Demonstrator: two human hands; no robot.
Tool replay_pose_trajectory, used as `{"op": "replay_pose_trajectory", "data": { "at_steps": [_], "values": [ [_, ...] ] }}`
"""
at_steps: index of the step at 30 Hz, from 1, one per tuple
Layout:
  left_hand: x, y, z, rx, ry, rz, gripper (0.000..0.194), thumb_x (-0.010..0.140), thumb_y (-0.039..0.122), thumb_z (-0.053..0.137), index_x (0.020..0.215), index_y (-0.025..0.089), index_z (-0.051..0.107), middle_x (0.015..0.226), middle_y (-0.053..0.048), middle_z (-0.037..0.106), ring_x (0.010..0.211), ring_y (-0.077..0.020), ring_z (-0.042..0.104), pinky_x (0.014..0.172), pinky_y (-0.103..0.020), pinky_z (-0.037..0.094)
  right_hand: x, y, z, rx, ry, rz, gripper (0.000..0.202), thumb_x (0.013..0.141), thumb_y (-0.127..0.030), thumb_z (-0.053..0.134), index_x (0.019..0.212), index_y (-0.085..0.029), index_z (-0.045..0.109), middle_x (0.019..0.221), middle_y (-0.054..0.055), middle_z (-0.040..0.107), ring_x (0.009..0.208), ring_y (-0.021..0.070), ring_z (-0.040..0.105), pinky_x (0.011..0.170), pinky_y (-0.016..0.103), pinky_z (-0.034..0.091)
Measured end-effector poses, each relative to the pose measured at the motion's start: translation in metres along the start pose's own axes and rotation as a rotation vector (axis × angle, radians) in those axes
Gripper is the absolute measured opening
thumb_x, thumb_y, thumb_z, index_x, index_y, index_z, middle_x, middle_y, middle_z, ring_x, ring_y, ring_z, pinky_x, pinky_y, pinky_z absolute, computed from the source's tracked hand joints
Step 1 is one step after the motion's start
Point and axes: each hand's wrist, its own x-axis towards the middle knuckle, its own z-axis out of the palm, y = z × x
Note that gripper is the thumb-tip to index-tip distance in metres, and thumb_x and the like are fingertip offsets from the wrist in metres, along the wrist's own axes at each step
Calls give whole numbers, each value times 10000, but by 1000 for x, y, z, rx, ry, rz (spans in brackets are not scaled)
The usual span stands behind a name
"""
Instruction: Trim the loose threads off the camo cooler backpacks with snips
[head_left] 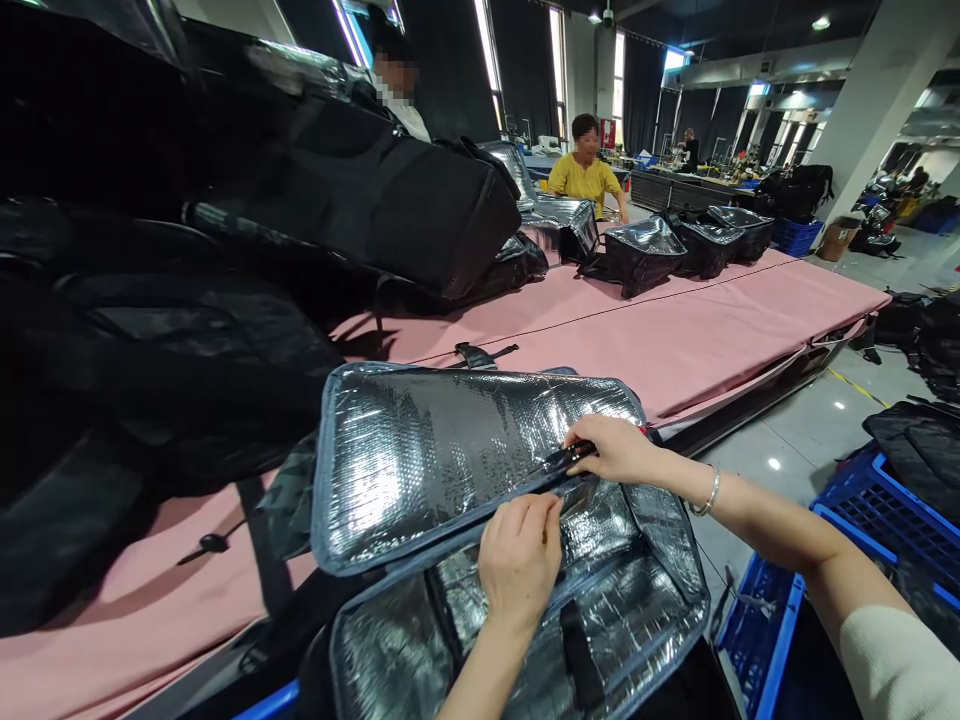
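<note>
A bag with a silver, foil-like lining (420,450) lies open at the edge of the pink-covered table, its lid folded back. My right hand (611,447) pinches a small dark, shiny item (568,458) by the seam between lid and body. Just to its left, my left hand (521,550) is closed at the same seam, over the open compartment; what its fingertips grip is too small to make out. A black strap (581,655) lies inside the lined body.
Black bags (390,200) are piled high on the left. More silver-lined bags (645,245) stand along the pink table (750,320). Blue crates (765,610) are at the lower right. A person in yellow (587,178) is across the table; another person (397,90) is behind the pile.
</note>
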Motion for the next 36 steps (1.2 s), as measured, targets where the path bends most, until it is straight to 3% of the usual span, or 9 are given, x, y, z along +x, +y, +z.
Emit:
{"op": "replay_pose_trajectory", "data": {
  "at_steps": [2, 6, 11, 18, 24, 30, 33, 36],
  "values": [
    [-1, -1, -1, -68, -21, -53, 112, 836, 217, 512, 773, 173, 594, 730, -36, 619, 711, -157, 555, 674, -277, 430, -7, 3, -3, -39, 99, -63, 324, 746, -266, 684, 1018, -164, 539, 945, 54, 585, 835, 166, 540, 700, 267, 407],
    [1, -2, -4, -162, -68, -123, 138, 846, 252, 495, 764, 186, 584, 730, -33, 607, 724, -160, 560, 677, -284, 433, -19, 15, -8, -278, 267, -296, 99, 880, -221, 517, 947, -168, 566, 891, 55, 612, 800, 159, 527, 675, 284, 354],
    [5, 0, -7, -202, -94, -180, 159, 845, 274, 490, 751, 182, 580, 711, -28, 593, 700, -158, 560, 660, -277, 428, -26, 25, -8, -501, 312, -534, 163, 920, -165, 429, 911, -210, 586, 882, 7, 649, 722, 124, 507, 616, 293, 276],
    [6, 2, -8, -188, -94, -165, 171, 847, 264, 480, 729, 182, 572, 679, -27, 581, 686, -158, 543, 650, -273, 418, -22, 20, -1, -587, 295, -582, 184, 923, -147, 416, 904, -209, 588, 868, -3, 656, 693, 117, 501, 606, 291, 269],
    [-1, 1, -13, -302, -107, -173, 133, 836, 242, 501, 741, 185, 573, 716, -31, 601, 699, -149, 554, 650, -270, 441, -29, 16, 4, -398, 384, -475, 147, 905, -197, 459, 921, -193, 605, 845, 26, 647, 727, 140, 529, 612, 287, 323],
    [-23, -8, -49, -481, -296, -141, 138, 846, 206, 478, 748, 187, 572, 712, -34, 590, 665, -127, 557, 601, -235, 451, -34, 12, 8, -205, 345, -349, 153, 886, -224, 483, 1006, -167, 559, 908, 83, 628, 839, 187, 554, 697, 305, 426],
    [-35, -26, -77, -467, -281, -206, 147, 839, 231, 491, 734, 190, 586, 701, -33, 595, 663, -133, 563, 595, -235, 460, -29, 8, 17, -126, 287, -344, 258, 829, -226, 552, 1078, -168, 527, 969, 92, 616, 893, 202, 556, 741, 322, 449],
    [-46, -52, -103, -396, -196, -332, 211, 826, 297, 500, 664, 192, 584, 676, -23, 588, 645, -138, 565, 601, -243, 469, -17, -1, 30, -94, 244, -377, 314, 760, -129, 546, 1070, -177, 539, 980, 80, 614, 895, 203, 558, 740, 321, 449]
  ]
}}
